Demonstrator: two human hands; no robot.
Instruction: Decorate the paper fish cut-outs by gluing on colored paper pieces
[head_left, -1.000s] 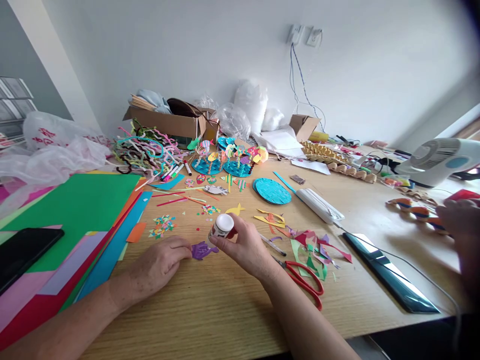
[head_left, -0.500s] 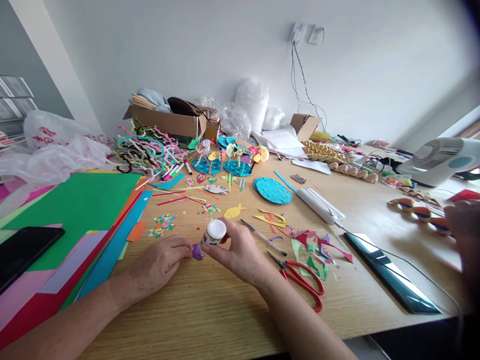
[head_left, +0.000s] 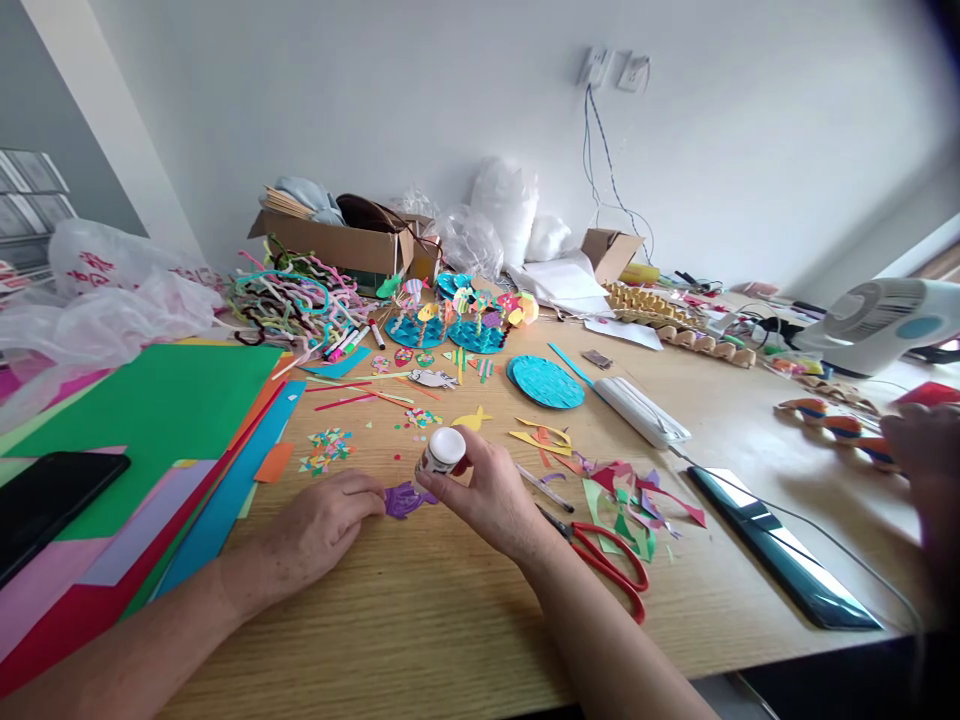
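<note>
My right hand grips a glue stick, a thick printed cylinder whose white end faces up towards me. It tilts over a purple paper fish, and its lower end is hidden. The fingertips of my left hand are pressed together on the left edge of this fish, holding it against the table. Just beyond the glue stick lies a yellow paper fish, partly covered by my right hand. A pen and red-handled scissors lie close to my right wrist.
Coloured paper sheets and a black phone lie on the left. Paper scraps, a white power strip and a dark glossy panel are on the right. Another person's hand shows at the right edge.
My right hand has moved the glue stick slightly to the right across the purple fish, so more of the fish shows. My left hand stays where it was.
</note>
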